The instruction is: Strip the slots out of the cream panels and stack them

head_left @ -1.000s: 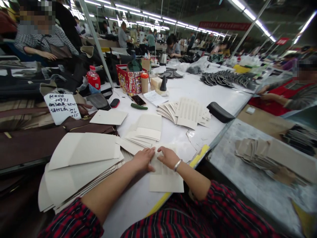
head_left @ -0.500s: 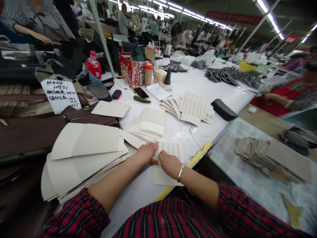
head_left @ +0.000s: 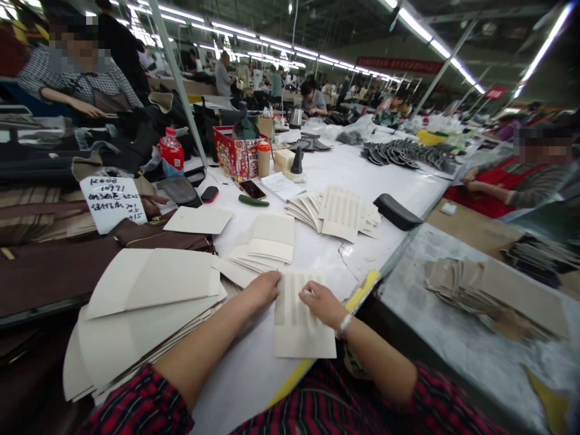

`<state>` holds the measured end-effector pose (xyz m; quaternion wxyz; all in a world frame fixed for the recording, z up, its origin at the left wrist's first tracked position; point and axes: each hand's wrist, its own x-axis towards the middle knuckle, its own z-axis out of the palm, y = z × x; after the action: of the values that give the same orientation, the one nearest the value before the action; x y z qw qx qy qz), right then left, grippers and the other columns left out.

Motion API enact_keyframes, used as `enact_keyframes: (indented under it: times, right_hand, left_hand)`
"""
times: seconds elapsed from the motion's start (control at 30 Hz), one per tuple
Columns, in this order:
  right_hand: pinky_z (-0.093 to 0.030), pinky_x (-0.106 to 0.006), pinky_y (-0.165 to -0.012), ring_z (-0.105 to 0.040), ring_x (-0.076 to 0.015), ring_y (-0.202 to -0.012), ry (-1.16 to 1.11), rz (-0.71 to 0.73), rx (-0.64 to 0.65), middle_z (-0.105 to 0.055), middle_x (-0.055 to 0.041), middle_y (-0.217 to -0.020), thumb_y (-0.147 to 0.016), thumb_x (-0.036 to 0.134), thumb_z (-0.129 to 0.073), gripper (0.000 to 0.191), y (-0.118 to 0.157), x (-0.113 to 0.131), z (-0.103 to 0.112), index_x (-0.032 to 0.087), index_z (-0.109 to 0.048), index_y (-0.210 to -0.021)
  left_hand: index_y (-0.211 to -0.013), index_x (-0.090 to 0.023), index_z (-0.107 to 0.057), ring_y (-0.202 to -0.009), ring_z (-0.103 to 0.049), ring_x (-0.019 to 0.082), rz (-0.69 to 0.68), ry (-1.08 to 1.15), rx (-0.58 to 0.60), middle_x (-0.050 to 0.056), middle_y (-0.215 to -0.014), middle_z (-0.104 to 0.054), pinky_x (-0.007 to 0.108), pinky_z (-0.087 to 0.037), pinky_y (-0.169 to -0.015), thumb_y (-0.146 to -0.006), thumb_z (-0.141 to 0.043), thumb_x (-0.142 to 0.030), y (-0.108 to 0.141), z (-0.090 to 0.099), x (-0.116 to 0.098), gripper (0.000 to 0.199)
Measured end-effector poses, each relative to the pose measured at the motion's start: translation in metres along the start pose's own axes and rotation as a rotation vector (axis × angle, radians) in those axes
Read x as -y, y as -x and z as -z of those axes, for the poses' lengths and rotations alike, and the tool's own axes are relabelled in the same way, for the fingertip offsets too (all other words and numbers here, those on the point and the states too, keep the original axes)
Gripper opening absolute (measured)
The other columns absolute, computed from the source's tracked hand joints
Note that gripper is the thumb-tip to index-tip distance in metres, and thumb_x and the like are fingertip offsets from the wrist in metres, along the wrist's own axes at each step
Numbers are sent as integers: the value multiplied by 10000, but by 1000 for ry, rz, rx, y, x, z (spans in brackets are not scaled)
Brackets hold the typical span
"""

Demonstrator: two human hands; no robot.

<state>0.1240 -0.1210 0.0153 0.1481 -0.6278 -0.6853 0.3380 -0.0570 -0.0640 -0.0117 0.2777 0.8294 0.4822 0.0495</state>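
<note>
Left hand (head_left: 263, 290) sits at upper-left edge of striped card (head_left: 296, 329), grip unclear from here, right hand (head_left: 321, 302) curled over it, contents hidden; card best braced flat.

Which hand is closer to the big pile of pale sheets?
Left. The left hand is just past the big pile's right end; the right hand is farther right, over the striped sheet.

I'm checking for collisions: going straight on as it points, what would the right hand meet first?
The right hand would probably meet the left hand first, at the edge of the striped card; depth is unclear.
</note>
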Motion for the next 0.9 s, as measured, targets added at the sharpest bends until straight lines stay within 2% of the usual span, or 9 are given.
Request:
enact_keyframes:
  times: [0.07,0.13,0.23,0.5,0.7,0.9]
  right_hand:
    - [-365,-240,-660,-528,-152,-738,152,-51,-49,-598,-57,-770,-742,329,-462,223,-40,-1,-1,143,-578,-782]
    - [-369,-244,-670,-548,-172,-776,256,-94,-10,-622,-90,-825,-716,341,-495,249,-71,-1,-7,135,-613,-786]
    - [-382,-235,-643,-570,-185,-791,336,-163,58,-637,-111,-856,-680,350,-526,277,-96,0,-15,128,-639,-802]
    - [-401,-218,-586,-592,-187,-776,343,-208,182,-653,-102,-857,-637,397,-566,333,-110,-4,-17,141,-653,-832]
    - [-419,-238,-616,-591,-215,-829,375,-217,181,-635,-131,-931,-622,343,-570,364,-116,-4,-24,118,-633,-901]
    - [-416,-254,-667,-589,-215,-857,390,-197,152,-632,-159,-927,-707,245,-466,309,-114,-5,-31,80,-620,-918]
  left_hand:
    - [-872,-147,-553,-897,-510,183,23,-89,-42,75,-937,-559,273,-388,-790,-670,-475,-133,-12,3,0,217]
    - [-799,-143,-578,-842,-527,187,50,-139,-42,77,-881,-566,272,-404,-739,-658,-473,-124,-23,5,0,176]
    - [-744,-153,-599,-794,-544,186,84,-171,-21,65,-813,-586,266,-409,-696,-636,-505,-137,-36,6,1,144]
    - [-711,-178,-618,-732,-566,171,141,-195,78,30,-740,-624,238,-410,-628,-600,-571,-218,-55,12,4,126]
    - [-657,-152,-603,-729,-579,206,151,-246,131,66,-720,-624,272,-425,-636,-607,-567,-227,-57,16,-4,97]
    - [-878,-150,-542,-851,-551,215,99,-270,50,103,-937,-579,305,-420,-690,-762,-374,-177,-43,9,-17,206]
